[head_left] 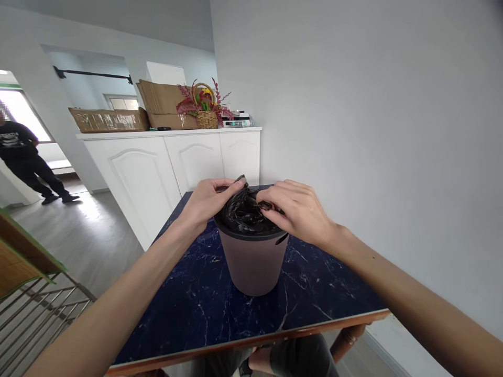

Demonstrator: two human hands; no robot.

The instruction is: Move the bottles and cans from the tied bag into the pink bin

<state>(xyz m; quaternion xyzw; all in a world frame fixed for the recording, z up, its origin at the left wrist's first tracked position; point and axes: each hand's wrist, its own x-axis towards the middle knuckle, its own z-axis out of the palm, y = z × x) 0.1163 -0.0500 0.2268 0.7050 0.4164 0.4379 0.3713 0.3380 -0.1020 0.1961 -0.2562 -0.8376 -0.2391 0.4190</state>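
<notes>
A brownish-mauve trash can (253,264) with a dark rim stands upright on the dark blue table. Inside its mouth lies a crumpled black garbage bag (245,212). My left hand (216,196) pinches a gathered edge of the bag above the rim's left side. Over the right side of the opening, my right hand (293,207) has its fingers closed on another bunched part of the same bag. A handle slot shows in the can at the right, below my right hand.
The marble-patterned table (173,309) has a wooden front edge. Beyond it stands a white cabinet (137,167) bearing cardboard boxes (168,104) and a flower basket (207,119). A metal rack (51,306) is at left. A person in black (23,152) stands far left; a wall rises at right.
</notes>
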